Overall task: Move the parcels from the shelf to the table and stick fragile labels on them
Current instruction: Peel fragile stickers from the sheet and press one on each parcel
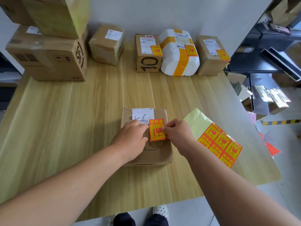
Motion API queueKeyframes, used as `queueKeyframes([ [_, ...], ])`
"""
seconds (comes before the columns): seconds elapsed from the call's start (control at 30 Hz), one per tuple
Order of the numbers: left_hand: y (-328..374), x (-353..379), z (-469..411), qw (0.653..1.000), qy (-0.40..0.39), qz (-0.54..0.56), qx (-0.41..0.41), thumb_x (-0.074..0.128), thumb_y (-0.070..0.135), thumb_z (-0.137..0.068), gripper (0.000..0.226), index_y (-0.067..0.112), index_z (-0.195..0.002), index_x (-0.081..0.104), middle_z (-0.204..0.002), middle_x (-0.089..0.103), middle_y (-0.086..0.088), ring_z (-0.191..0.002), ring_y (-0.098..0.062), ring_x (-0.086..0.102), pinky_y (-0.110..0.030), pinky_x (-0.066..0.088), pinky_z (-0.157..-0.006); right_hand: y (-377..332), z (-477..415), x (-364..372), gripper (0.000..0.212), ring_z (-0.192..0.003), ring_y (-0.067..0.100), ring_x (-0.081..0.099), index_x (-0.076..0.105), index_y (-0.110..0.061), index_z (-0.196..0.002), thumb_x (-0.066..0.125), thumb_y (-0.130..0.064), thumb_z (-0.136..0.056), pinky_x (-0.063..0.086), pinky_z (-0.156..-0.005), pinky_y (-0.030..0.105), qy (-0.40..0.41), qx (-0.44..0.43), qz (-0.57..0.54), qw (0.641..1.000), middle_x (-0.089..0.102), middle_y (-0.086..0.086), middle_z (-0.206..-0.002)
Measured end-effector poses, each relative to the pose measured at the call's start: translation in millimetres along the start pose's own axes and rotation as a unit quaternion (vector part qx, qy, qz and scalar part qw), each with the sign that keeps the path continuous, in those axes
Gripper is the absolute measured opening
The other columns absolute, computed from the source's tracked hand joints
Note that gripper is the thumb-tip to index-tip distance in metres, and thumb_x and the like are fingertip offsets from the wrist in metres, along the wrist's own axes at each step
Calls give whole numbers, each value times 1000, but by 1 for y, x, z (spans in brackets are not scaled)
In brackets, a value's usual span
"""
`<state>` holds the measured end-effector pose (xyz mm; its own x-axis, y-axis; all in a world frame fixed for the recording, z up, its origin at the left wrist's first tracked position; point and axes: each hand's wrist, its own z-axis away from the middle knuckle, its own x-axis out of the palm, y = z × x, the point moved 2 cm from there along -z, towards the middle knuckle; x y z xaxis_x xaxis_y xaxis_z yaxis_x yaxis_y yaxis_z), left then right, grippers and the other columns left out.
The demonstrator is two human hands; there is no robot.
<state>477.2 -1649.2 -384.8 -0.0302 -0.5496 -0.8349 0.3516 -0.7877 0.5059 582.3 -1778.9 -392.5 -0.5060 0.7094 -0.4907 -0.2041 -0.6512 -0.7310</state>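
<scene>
1. At the far left of the pale wooden worktop point(65, 128) stands a stack of large brown cardboard boxes point(48, 54).
2. Along the back edge, left to right, are a small brown cardboard box with a white slip point(105, 44), a tall cardboard box marked "10" point(148, 53), a white foam parcel banded with yellow tape point(179, 53) and a squat brown cardboard parcel point(211, 56). The last three each carry a red-and-yellow sticker.
3. Near the front middle lies a flat brown cardboard parcel with a handwritten white slip point(156, 152).
4. The left hand point(132, 137) rests on its top, fingers pressing down beside a red-and-yellow fragile label point(157, 130), which lies just below the slip.
5. The right hand point(177, 132) pinches the label's right edge.
6. Just right of that parcel, a pale yellow backing sheet of fragile labels point(218, 144) lies on the worktop.
7. A dark metal shelf point(252, 59) stands at the far right.
</scene>
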Motion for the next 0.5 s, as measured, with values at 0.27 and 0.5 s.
queueKeyframes([
  [0.27, 1, 3, -6, 1000, 8, -10, 1, 51, 27, -95, 44, 20, -138, 46, -126, 49, -3, -124, -22, 40, -31, 34, -103, -5, -10, 4, 13, -78, 22, 66, 60, -17, -83, 71, -24, -85, 57, -77, 42, 27, -22, 62, 997, 67, 2, -81],
  [0.5, 1, 6, -14, 999, 15, -41, -5, 52, 34, -94, 44, 19, -136, 48, -115, 49, -5, -118, -25, 41, -37, 37, -100, -11, -19, 5, 14, -80, 21, 61, 58, -17, -85, 70, -23, -85, 51, -70, 35, 39, -42, 104, 993, 60, -3, -77],
])
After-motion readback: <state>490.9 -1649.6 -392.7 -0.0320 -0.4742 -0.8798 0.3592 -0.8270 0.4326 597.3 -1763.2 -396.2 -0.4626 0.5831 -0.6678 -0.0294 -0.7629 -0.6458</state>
